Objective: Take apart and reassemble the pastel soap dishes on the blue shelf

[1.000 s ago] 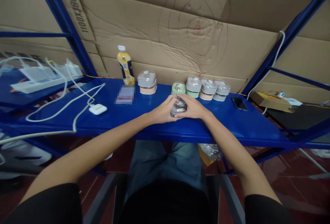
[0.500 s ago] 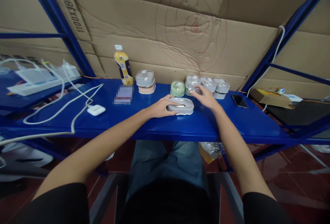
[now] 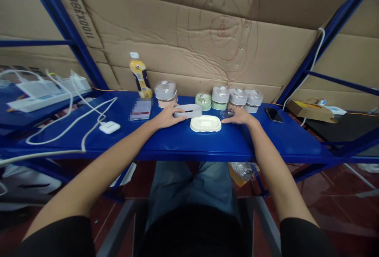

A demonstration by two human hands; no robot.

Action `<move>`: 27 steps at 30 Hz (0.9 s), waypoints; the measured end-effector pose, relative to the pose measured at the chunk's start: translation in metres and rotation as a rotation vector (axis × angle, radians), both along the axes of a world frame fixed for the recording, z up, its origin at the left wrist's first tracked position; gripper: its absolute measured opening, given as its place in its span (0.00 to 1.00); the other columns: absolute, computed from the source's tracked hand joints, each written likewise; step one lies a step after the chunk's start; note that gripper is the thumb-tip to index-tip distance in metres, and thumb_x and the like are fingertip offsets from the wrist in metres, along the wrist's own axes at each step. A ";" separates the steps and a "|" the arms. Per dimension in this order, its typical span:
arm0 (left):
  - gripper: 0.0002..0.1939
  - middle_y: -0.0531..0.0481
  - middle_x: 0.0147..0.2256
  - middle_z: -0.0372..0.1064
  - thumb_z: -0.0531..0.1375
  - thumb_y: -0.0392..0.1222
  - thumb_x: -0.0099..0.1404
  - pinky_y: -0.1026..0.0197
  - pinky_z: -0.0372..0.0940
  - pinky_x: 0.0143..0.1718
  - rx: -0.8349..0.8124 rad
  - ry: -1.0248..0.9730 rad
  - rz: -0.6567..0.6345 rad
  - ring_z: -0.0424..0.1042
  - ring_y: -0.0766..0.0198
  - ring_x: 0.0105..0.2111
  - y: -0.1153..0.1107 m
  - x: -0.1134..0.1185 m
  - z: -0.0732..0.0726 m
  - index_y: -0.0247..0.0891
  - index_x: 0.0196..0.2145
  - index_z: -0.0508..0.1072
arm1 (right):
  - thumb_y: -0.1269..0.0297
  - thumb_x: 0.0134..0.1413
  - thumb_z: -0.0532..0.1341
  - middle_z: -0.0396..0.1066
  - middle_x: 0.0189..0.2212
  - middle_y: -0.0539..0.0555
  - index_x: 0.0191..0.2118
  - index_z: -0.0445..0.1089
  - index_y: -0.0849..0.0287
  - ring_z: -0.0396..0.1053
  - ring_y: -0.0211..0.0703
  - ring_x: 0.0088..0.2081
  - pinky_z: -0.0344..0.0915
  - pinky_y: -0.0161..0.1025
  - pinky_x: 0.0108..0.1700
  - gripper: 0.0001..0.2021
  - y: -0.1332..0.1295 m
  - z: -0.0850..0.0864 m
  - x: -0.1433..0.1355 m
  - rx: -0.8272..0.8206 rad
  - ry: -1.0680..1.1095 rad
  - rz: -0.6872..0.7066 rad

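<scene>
My left hand (image 3: 171, 116) grips a grey oval ring-like cover (image 3: 194, 111), which has a dark slot in its middle. Just right of and below it, a cream oval base (image 3: 205, 124) with a wavy rim lies on the blue table (image 3: 177, 142). My right hand (image 3: 239, 115) is closed around a small clear lid (image 3: 226, 114) at the table surface, right of the base. Behind the hands stand a green container (image 3: 203, 101), a green-bottomed one with a clear lid (image 3: 220, 97) and two more lidded containers (image 3: 237, 97) (image 3: 253, 100).
A pink container with a clear lid (image 3: 166, 93), a yellow bottle (image 3: 141, 76) and a pack of cards or paper (image 3: 141, 109) are on the left. Further left lie a white case (image 3: 109, 127) and cables. A phone (image 3: 274, 115) lies on the right.
The grey cover has come off the cream base and moved left and back with my left hand. My right hand has lowered the clear lid to the table, slightly to the right.
</scene>
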State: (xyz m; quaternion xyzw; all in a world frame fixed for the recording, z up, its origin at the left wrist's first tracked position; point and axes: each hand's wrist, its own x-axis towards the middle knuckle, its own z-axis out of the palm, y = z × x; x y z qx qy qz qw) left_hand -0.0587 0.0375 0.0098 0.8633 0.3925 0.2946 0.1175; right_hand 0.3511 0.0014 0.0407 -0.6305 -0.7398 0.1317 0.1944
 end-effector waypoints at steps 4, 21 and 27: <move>0.32 0.37 0.58 0.72 0.62 0.70 0.69 0.34 0.62 0.71 0.009 -0.005 0.005 0.72 0.40 0.62 0.000 0.001 -0.001 0.39 0.52 0.84 | 0.44 0.38 0.83 0.80 0.60 0.66 0.65 0.76 0.58 0.77 0.70 0.61 0.73 0.59 0.63 0.47 0.003 -0.001 0.003 -0.004 -0.037 0.016; 0.49 0.30 0.70 0.67 0.71 0.64 0.63 0.34 0.64 0.70 -0.018 -0.099 -0.229 0.70 0.35 0.69 -0.036 0.066 0.001 0.38 0.73 0.62 | 0.39 0.49 0.78 0.79 0.60 0.60 0.66 0.77 0.51 0.77 0.62 0.59 0.72 0.61 0.64 0.40 -0.014 0.016 -0.039 0.327 0.234 0.452; 0.60 0.28 0.68 0.69 0.76 0.62 0.55 0.35 0.67 0.68 -0.082 -0.163 -0.224 0.70 0.32 0.69 -0.038 0.071 0.002 0.35 0.75 0.56 | 0.41 0.50 0.79 0.78 0.51 0.59 0.67 0.77 0.51 0.77 0.59 0.53 0.74 0.58 0.60 0.41 -0.015 0.007 -0.078 0.297 0.111 0.556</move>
